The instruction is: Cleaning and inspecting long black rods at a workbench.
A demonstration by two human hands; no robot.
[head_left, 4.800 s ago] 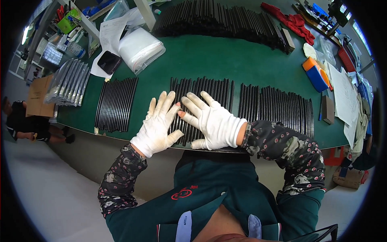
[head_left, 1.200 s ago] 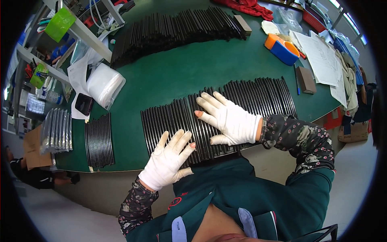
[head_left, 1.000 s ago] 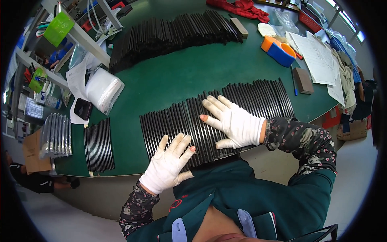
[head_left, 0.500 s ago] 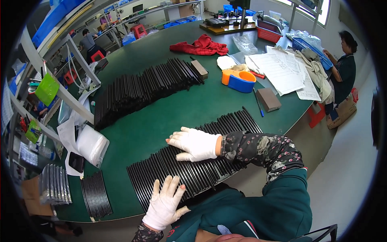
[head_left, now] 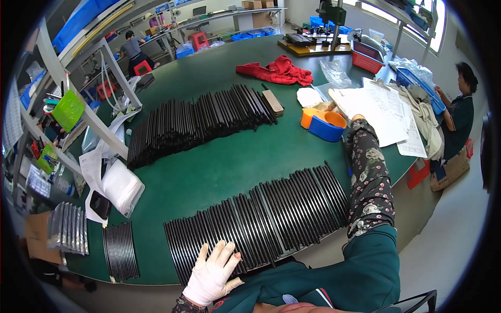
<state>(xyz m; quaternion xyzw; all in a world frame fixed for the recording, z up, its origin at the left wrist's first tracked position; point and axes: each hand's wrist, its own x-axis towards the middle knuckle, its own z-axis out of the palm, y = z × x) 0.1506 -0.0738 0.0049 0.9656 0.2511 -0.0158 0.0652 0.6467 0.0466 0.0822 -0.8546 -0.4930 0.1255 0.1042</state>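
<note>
Nearest, the gloved left hand (head_left: pixel 210 277) is laid, with fingers spread, upon the near left part of the row of black rods (head_left: pixel 297 208), which is set along the near edge of the green table (head_left: pixel 219 172). Light, even pressure is probably best, so that no rod is rolled. Farther, the right arm (head_left: pixel 369 177) is stretched forward; the right hand (head_left: pixel 344 103) is placed by the white papers (head_left: pixel 383 115), and its finger state cannot be told.

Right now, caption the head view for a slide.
Left hand spread over black rods on a green table; right hand out by the papers.
</note>
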